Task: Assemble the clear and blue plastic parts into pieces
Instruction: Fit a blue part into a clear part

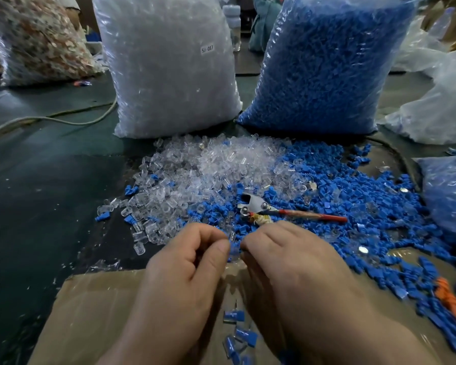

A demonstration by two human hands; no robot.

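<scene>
l hand (pixel 190 262) grip pinches blue part (pixel 233 250); r hand (pixel 287 259) grip curled, contents hidden. held over box (pixel 90 312), prob so finished pieces (pixel 244 334) drop in.

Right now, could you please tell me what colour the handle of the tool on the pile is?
The handle is mostly red, seen best in the head view.

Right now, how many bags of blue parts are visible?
2. One large blue-parts bag stands back right, beside the clear-parts bag; a second blue-parts bag sits at the right edge, cropped. More may be hidden.
</scene>
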